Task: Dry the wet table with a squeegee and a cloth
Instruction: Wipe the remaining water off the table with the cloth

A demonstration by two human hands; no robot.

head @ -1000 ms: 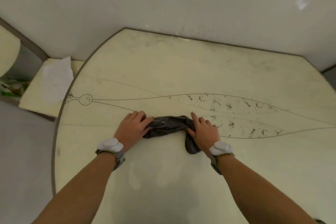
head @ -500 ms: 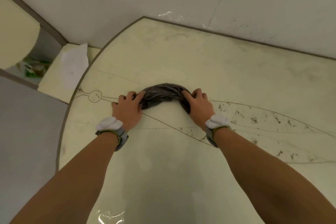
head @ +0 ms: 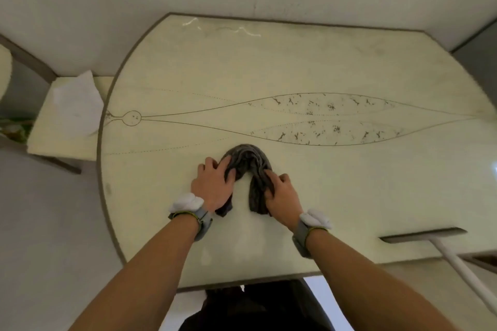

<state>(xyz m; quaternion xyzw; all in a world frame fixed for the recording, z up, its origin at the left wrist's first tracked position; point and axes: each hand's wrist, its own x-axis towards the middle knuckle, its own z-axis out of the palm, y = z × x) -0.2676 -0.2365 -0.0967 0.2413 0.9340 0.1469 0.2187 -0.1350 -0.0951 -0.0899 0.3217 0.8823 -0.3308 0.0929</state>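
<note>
A dark grey cloth [head: 246,160] lies bunched in an arch on the pale table [head: 322,67], just below the drawn leaf pattern. My left hand [head: 212,187] covers the cloth's left end, its fingers curled over the fabric. On the right end, my right hand [head: 282,195] grips the cloth with bent fingers. Both cloth ends stick out under my palms. The squeegee [head: 422,235] lies at the table's near right edge, its white handle [head: 462,271] running off to the lower right. Neither hand touches it.
Water glints near the table's far edge [head: 223,29] and at its right side. A lower side shelf [head: 45,140] with a white crumpled sheet [head: 78,105] stands left of the table. Walls close in behind the table.
Both hands have drawn the cloth back toward the near edge and come closer together, bending it into a tighter arch. The squeegee has come into view at the right.
</note>
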